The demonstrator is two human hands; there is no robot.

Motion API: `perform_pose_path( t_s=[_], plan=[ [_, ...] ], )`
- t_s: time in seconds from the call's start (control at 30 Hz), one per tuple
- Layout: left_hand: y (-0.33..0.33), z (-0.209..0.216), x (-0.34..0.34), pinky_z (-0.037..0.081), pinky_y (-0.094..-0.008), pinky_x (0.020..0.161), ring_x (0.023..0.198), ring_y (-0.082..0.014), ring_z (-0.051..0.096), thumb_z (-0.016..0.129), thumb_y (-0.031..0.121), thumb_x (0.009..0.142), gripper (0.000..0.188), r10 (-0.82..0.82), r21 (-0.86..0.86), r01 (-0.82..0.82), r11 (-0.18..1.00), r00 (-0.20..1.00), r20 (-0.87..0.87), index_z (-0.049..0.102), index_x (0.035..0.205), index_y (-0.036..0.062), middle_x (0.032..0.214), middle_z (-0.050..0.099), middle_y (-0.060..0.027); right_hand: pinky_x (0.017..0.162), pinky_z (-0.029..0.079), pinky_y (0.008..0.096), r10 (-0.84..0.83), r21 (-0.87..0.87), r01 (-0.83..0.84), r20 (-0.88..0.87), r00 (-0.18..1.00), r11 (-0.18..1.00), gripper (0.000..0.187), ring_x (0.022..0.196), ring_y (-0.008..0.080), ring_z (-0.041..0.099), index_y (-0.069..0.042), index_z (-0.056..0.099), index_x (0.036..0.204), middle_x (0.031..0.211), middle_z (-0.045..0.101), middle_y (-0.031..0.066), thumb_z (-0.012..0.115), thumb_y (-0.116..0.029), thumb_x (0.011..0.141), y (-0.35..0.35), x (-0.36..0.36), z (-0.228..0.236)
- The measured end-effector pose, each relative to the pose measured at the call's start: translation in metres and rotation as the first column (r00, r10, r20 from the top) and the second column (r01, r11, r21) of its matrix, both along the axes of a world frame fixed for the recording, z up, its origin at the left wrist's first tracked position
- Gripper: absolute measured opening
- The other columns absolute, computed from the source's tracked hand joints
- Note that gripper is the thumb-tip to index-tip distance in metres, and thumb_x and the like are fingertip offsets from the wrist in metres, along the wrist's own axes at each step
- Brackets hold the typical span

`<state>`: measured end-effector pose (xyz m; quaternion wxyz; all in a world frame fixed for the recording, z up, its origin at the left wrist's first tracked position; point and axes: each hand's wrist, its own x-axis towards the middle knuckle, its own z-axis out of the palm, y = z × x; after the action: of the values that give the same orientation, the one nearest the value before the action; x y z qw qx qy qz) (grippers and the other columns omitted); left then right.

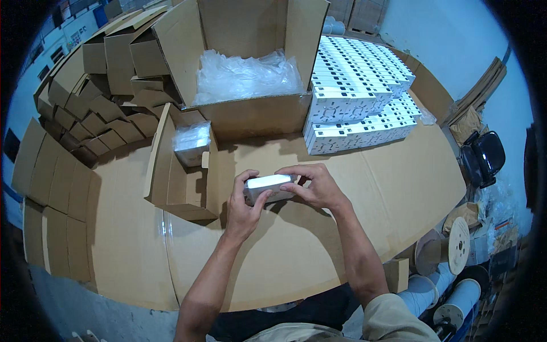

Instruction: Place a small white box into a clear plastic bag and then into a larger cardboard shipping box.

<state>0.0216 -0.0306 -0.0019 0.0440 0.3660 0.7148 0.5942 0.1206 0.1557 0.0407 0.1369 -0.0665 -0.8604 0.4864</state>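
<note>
Both hands grip 1 small white box (268, 187) just above the cardboard-covered surface (342, 228) — the left hand (244, 208) pinches its left end, the right hand (315, 185) wraps its right end. An open small carton (185, 182) lies just beside it — stacked white boxes (359, 97) sit well apart.

Bare cardboard tabletop (319, 239) free near hands; small open carton (182, 182) blocks left, white box stacks (359, 108) beyond.

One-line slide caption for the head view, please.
Both hands, left hand and right hand, hold a small white box over a cardboard-covered table.
</note>
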Motion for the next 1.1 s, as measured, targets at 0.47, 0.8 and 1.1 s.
perform_pose_path(
  t_s=[0.47, 0.8, 1.1],
  plan=[
    [-0.076, -0.001, 0.062, 0.031, -0.0512, 0.115, 0.135, -0.0462, 0.038, 0.074, 0.012, 0.083, 0.086, 0.061, -0.353, -0.121, 0.928, 0.983, -0.176, 0.024, 0.149, -0.0060, 0.144, 0.039, -0.0319, 0.075, 0.061, 0.0299, -0.092, -0.217, 0.081, -0.043, 0.995, 0.973, 0.027, 0.084, 0.0169, 0.070, 0.003, 0.067, 0.115, 0.099, 0.072, 0.0109, 0.071, -0.004, 0.090, -0.015, -0.012, -0.009],
    [-0.133, 0.015, 0.101, 0.025, -0.0584, 0.116, 0.141, -0.0415, 0.034, 0.065, 0.035, 0.090, 0.065, -0.131, -0.651, -0.100, 0.753, 0.946, -0.297, 0.045, 0.142, 0.0019, 0.150, 0.041, -0.0184, 0.088, 0.059, 0.0311, -0.038, -0.494, -0.179, -0.397, 0.917, 0.851, 0.029, 0.103, 0.0162, 0.063, 0.004, 0.052, 0.122, 0.112, 0.061, 0.0103, 0.061, 0.004, 0.095, -0.051, -0.115, 0.003],
    [-0.136, 0.012, 0.100, 0.027, -0.0585, 0.114, 0.140, -0.0403, 0.035, 0.065, 0.036, 0.090, 0.061, -0.140, -0.631, -0.096, 0.770, 0.939, -0.313, 0.050, 0.139, 0.0033, 0.149, 0.042, -0.0178, 0.085, 0.058, 0.0305, 0.065, -0.509, -0.279, -0.397, 0.916, 0.815, 0.028, 0.101, 0.0170, 0.065, 0.003, 0.050, 0.124, 0.112, 0.063, 0.0111, 0.058, 0.002, 0.098, -0.061, -0.158, 0.000]
  ],
)
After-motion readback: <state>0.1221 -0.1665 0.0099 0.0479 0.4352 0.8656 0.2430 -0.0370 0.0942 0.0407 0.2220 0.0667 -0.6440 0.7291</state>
